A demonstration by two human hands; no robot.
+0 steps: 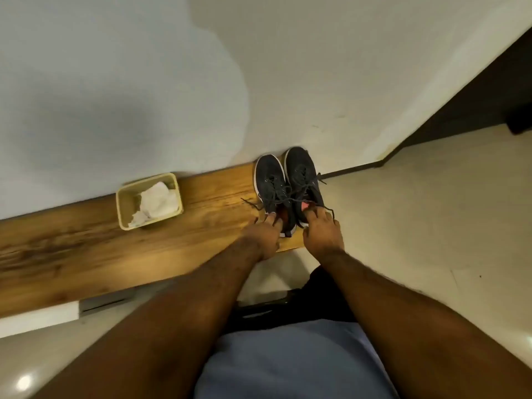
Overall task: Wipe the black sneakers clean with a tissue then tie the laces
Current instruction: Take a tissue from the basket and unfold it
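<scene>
While both hands, left hand (266, 236) and right hand (321, 230), hold the black sneakers (288, 185) by their heels with curled fingers, wiping waits on fetching a tissue (157, 204).

Two black sneakers (289, 185) stand side by side on the wooden shelf (86, 240), laces untied. Left hand (263, 236) and right hand (324, 231) grip their heels. At nine o'clock, a tray (122, 205) holds tissues (157, 204).

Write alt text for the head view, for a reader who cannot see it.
Two hands, left hand and right hand, hold the heel ends of a pair of black sneakers with untied laces at the end of a wooden shelf against a wall. A beige tray holding white tissue sits to the left.
</scene>
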